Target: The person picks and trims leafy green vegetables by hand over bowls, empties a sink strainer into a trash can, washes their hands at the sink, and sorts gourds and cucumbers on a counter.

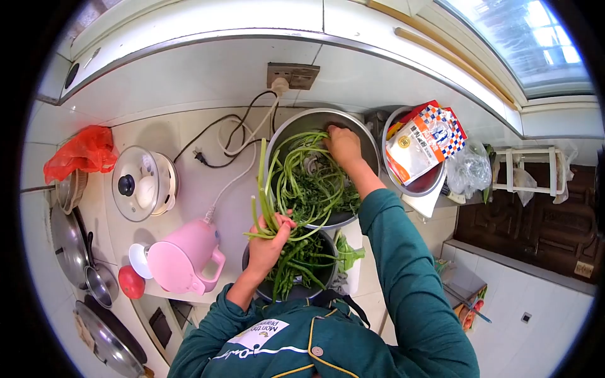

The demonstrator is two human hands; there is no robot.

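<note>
A large metal basin (370, 142) holds a tangle of long-stemmed leafy greens (315, 183). My left hand (268, 247) is closed around a small bunch of green stems (265, 189) at the basin's near left edge; the stems point up and away from me. Inside the basin's far right side, my right hand (345, 148) has its fingers curled on some of the greens, with the fingertips partly hidden. Closer to my body, a second metal pot (254, 283) holds more green stalks (302, 261), partly under my left hand.
A pink electric kettle (183, 255) stands to the left, its cord near the wall socket (293, 75). Beyond it is a glass-lidded cooker (145, 183). On the right, a metal bowl (435, 183) holds a printed food packet (422, 145). A red tomato-like item (130, 281) lies far left.
</note>
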